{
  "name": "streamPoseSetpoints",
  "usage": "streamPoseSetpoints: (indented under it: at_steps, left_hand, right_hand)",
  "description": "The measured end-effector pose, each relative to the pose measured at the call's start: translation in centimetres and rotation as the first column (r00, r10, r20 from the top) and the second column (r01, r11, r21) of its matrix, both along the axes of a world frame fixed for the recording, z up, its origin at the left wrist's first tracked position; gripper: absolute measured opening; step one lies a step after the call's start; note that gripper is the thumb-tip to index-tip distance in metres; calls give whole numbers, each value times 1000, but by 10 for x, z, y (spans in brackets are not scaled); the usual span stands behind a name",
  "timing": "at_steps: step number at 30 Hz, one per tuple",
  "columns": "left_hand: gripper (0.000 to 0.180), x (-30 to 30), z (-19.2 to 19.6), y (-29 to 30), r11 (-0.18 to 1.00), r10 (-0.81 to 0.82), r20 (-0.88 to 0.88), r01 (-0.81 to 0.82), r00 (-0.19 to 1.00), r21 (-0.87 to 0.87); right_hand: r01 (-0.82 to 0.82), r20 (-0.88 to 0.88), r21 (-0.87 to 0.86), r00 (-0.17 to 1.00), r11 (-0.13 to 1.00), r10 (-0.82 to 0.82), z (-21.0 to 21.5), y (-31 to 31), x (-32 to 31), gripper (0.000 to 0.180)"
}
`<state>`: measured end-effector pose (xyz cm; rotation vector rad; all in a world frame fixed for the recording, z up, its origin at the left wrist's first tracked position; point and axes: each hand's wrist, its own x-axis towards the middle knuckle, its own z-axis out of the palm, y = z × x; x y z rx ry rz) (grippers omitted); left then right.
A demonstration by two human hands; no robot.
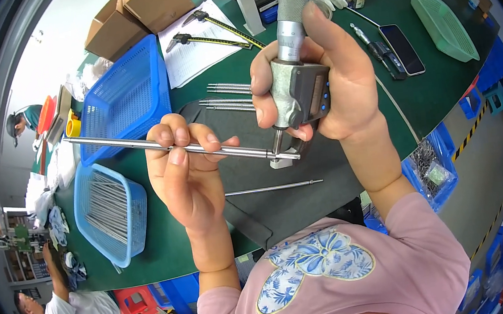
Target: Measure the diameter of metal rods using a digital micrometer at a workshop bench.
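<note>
While raised above the green worktop [151, 255], left hand [188, 176] turned palm toward the camera, wrist bent up from a near-vertical forearm, fingertips and thumb pinching a long steel rod [157, 146] held almost level. Right hand [329, 80] lifted higher, fist wrapped tight round a digital micrometer [294, 71], thumb laid along the barrel, forefinger curled in front of the grey body. Rod's right end seated between the micrometer's measuring faces, just below that fist. On the dark mat [281, 203] beneath, a single loose rod [273, 187]; more rods [228, 89] further back. Toward the worktop's left edge, a blue basket of rods [109, 210].
</note>
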<state>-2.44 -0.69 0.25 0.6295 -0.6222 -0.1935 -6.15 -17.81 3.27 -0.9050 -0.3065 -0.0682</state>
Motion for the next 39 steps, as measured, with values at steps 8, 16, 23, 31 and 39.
streamPoseSetpoints:
  at_steps: [8, 16, 23, 31, 39]
  left_hand:
    - [12, 0, 1, 1, 1000, -3, 7, 3, 1000, -20]
    - [14, 3, -1, 5, 985, -67, 56, 76, 996, -158]
    - [14, 5, 0, 9, 974, -32, 95, 53, 995, -221]
    - [14, 9, 0, 7, 981, -3, 118, 26, 993, -193]
    - [14, 6, 0, 9, 992, 25, 156, -5, 987, -125]
  right_hand:
    - [59, -68, -32, 996, 998, -61, 7, 3, -5, 73]
    - [129, 78, -409, 991, 903, -106, 8, -2, -13, 40]
    - [145, 181, -538, 982, 830, -54, 1, 6, -13, 13]
    - [188, 258, -620, 966, 762, -28, 4, 3, -11, 13]
    - [186, 248, -653, 968, 734, -26, 4, 4, -13, 20]
